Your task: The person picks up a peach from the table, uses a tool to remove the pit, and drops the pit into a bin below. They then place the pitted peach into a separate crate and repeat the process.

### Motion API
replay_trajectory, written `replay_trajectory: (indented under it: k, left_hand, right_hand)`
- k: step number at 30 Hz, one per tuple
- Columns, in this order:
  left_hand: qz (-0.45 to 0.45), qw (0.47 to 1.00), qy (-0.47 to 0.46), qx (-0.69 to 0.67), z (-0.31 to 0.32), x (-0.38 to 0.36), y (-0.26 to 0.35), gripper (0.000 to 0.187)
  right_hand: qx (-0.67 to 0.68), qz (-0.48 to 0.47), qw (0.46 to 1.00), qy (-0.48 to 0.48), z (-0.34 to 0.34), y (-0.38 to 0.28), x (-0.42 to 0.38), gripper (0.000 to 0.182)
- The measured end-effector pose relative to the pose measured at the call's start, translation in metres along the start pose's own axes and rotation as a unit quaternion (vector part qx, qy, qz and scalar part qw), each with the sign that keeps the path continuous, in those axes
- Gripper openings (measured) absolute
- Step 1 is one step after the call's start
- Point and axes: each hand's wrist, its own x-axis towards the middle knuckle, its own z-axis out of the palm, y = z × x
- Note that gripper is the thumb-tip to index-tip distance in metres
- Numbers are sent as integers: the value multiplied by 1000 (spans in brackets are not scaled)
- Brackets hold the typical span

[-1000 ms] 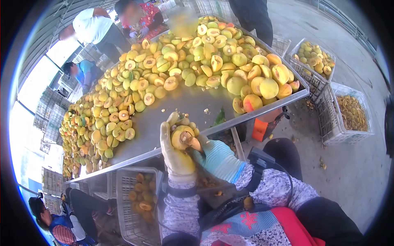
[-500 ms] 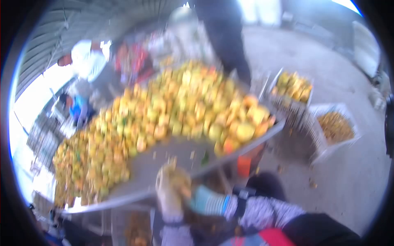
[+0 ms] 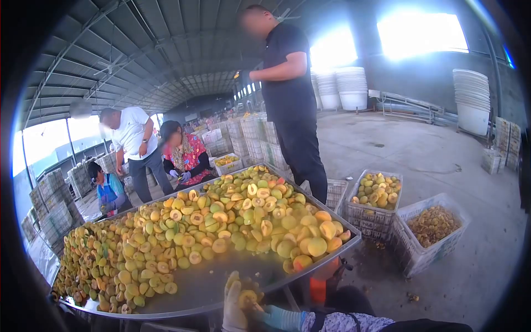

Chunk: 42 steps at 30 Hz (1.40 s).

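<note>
At the near edge of a metal table (image 3: 204, 288), my left hand (image 3: 233, 304), in a cream glove, is closed around a yellow peach (image 3: 250, 296). My right hand (image 3: 279, 317), in a teal glove with a light striped cuff, comes in from the right with its fingers closed against that peach. Whatever else sits in the right fingers is too hidden to name. Beyond both hands, a big heap of yellow-orange peaches (image 3: 193, 227) covers much of the tabletop, many of them cut in half.
Right of the table stand a crate of peaches (image 3: 378, 191) and a white crate (image 3: 428, 249) holding brown pieces like pits. A person in black (image 3: 287, 83) stands behind the table. Farther left are a person in white (image 3: 133, 133) and two seated people. Stacked tubs (image 3: 472, 99) stand far right.
My view has tilted upward and sharpened, so the hands now sit lower in it. Both hands stay together at the peach by the table edge.
</note>
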Motion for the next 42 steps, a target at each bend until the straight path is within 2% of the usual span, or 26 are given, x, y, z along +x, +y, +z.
replay_trajectory:
  k: [1,2,4,5,7,8,10,11,13,14,17,18,19,21,22,23,24,26,27,28,30,32,34,36,37,42]
  left_hand:
    - [6,996,52,-72,4,-2,0,34]
    - [5,996,55,-71,-11,7,-9,34]
    - [6,994,-99,52,-54,31,-33,42]
    - [46,997,-10,57,-23,13,-19,36]
    - [13,997,-24,76,-27,14,-13,36]
    - [-15,995,-44,93,-28,14,-10,37]
    - [-35,995,-28,90,-21,13,-8,37]
    - [-18,997,-31,62,-22,14,-10,37]
    - [1,998,-15,62,-21,13,-16,39]
    - [-13,997,-8,71,-20,19,-18,39]
    - [-58,982,-20,178,-22,24,-21,46]
    - [-69,980,-14,184,-28,31,-28,46]
    - [88,960,-54,262,-41,42,-39,47]
    - [262,876,-55,400,-61,41,-39,51]
    - [221,898,-4,379,-54,35,-29,52]
    - [181,917,47,352,-44,29,-17,53]
    - [87,964,116,224,-27,21,0,52]
    - [90,952,144,254,-33,27,0,57]
    - [81,975,86,186,-36,30,-6,59]
    - [73,990,28,116,-38,34,-13,60]
    - [63,992,30,103,-36,37,-21,63]
    - [-31,994,-27,98,-27,33,-18,63]
    - [-47,993,4,106,-25,30,-18,58]
    - [-97,994,-48,29,-33,30,-16,53]
    - [-85,994,-54,30,-34,27,-14,49]
    - [-51,989,26,138,-20,22,-23,45]
  right_hand:
    - [1,3,1000,-1,0,3,0,17]
    - [-52,-22,998,22,0,6,1,15]
    - [-152,-73,983,69,0,17,6,15]
    - [-148,-69,984,68,-9,38,17,15]
    - [-244,-158,956,24,-25,87,39,26]
    - [-237,-151,959,22,-17,83,33,26]
    - [-166,-54,985,-1,6,18,8,39]
    - [-108,70,990,-52,6,-6,0,35]
    - [-60,-107,992,43,1,74,24,34]
    - [-182,-194,958,109,6,35,16,35]
    - [-251,-32,965,66,-4,21,13,36]
    - [-258,-10,964,65,-8,0,8,37]
    - [-266,13,962,61,-6,-10,1,38]
    - [-195,-60,974,98,-9,-7,3,36]
    - [-165,-85,976,112,-11,-9,5,34]
    - [-96,-57,986,121,-9,-13,6,33]
    - [-27,-32,990,134,-7,-18,6,33]
    - [-41,-13,994,96,-9,-28,6,33]
    - [-34,-9,995,92,-8,-27,6,33]
    - [-94,-38,990,100,-6,-26,6,33]
    - [-146,-58,982,103,-3,-20,6,33]
    - [-197,-100,970,97,-4,-17,8,34]
    - [-188,-79,976,80,-5,-26,6,37]
    - [-268,-74,959,50,-8,-34,1,38]
    - [-299,-67,952,29,-8,-35,1,40]
    - [-204,-51,978,7,-3,-29,0,39]
